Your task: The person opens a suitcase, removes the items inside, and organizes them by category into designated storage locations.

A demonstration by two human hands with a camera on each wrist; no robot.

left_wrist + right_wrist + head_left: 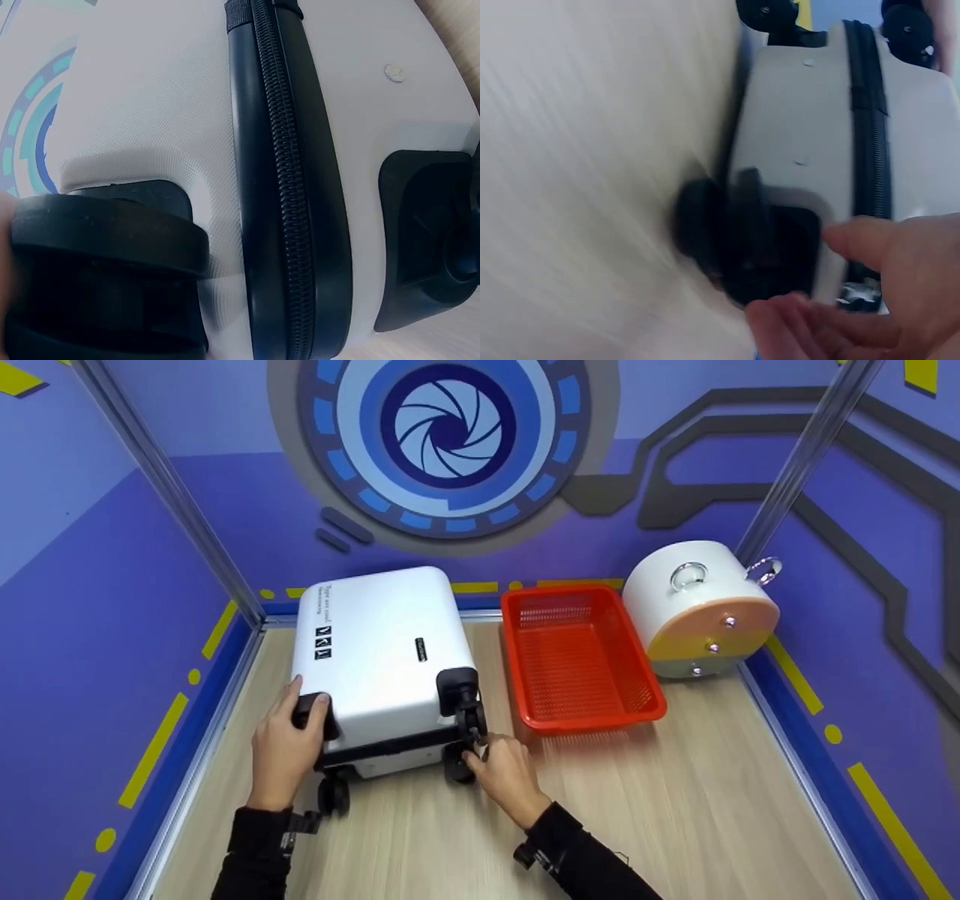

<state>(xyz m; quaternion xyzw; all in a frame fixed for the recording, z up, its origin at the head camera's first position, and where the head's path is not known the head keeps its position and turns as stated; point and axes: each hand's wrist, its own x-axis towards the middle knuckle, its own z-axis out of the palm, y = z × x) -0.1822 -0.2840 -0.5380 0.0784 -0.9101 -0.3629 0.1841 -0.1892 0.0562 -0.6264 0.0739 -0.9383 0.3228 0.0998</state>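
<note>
A white hard-shell suitcase [382, 637] lies flat on its side, its wheeled end toward me. My left hand [287, 742] holds its near left corner, with thumb and fingers either side of the black caster wheel [109, 277]; only a sliver of that hand shows in the left wrist view. At the near right corner my right hand [510, 776] has its thumb and fingers around the edge beside the lower caster wheel [705, 225]. A black zipper [289, 202] runs around the suitcase between the wheel pairs. Shiny metal [859, 292] shows just under the right hand.
A red perforated plastic basket [656, 705] stands right of the suitcase. Beside it, in the far right corner, sits a white drum-shaped bag [675, 570] with a striped front and metal rings. Printed blue-purple walls [225, 502] enclose the wooden tabletop [675, 810] on three sides.
</note>
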